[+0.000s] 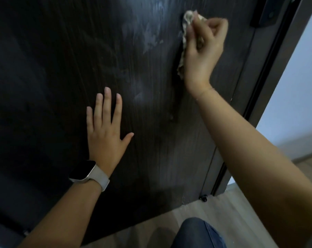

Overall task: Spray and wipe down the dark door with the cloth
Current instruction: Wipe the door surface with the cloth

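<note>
The dark wood-grain door (53,86) fills most of the head view. Pale wet smears (151,38) streak its upper middle. My right hand (203,51) is high on the door near its right edge, shut on a beige cloth (184,33) and pressing it against the surface. The cloth hangs down along the left side of that hand. My left hand (105,133) lies flat on the door lower down, fingers spread, holding nothing. A watch with a pale strap sits on that wrist. No spray bottle is in view.
The dark door frame (269,72) runs down the right side, with a black fitting (269,13) at the top right. Beyond it are a pale wall (298,86) and light wood floor (223,212). My knee in blue jeans (196,233) is at the bottom.
</note>
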The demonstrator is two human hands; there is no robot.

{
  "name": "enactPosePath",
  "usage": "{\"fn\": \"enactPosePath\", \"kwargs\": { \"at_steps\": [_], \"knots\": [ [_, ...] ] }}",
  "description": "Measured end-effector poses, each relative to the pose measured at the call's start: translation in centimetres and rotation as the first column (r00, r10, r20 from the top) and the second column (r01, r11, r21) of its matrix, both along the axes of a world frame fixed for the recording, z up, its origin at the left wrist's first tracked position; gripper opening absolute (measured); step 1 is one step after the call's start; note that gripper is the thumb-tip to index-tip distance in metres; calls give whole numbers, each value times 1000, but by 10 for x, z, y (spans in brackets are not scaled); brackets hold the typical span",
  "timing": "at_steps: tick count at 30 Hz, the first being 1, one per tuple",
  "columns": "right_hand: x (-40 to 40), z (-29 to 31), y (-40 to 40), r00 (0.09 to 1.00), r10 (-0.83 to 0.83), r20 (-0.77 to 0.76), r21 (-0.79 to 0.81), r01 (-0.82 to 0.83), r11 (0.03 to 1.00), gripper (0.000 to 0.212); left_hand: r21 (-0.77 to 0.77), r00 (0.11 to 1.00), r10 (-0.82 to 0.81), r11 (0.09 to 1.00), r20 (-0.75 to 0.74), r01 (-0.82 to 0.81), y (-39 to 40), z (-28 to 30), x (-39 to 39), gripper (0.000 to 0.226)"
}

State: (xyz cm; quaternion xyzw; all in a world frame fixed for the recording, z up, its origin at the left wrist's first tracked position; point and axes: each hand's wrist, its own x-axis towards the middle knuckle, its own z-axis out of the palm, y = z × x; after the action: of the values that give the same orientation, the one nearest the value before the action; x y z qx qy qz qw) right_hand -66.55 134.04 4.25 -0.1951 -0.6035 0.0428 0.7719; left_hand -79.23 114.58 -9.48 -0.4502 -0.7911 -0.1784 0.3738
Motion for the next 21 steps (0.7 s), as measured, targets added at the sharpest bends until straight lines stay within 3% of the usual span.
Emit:
{"fn": "enactPosePath", "kwargs": {
  "at_steps": [2,5,10,14,17,19,21],
  "knots": [
    [-19,-12,-17,991,76,107,47,-82,996,20,-6,1000,-8,1000,4,8,0,0,-1,116],
    [-34,-61,-40,916,41,398,196,-129,972,40,3,1000,-30,1000,-3,30,-4,0,0,112],
    [-37,-140,-50,824,20,567,303,-231,925,51,97,997,-56,994,50,51,-19,-12,3,98],
    [-34,-200,-54,738,30,674,276,-289,917,50,28,994,-71,997,85,69,-22,-38,2,99],
    [-27,-255,-57,618,20,786,234,-327,915,48,-24,989,-80,996,124,84,-23,-56,1,103],
    [-14,-293,-59,487,27,873,151,-323,934,41,-45,989,-79,995,128,85,-24,-68,2,101],
    [5,-327,-64,440,149,885,-20,-284,959,39,-57,990,-90,994,111,96,-24,-81,6,99]
  ]
}}
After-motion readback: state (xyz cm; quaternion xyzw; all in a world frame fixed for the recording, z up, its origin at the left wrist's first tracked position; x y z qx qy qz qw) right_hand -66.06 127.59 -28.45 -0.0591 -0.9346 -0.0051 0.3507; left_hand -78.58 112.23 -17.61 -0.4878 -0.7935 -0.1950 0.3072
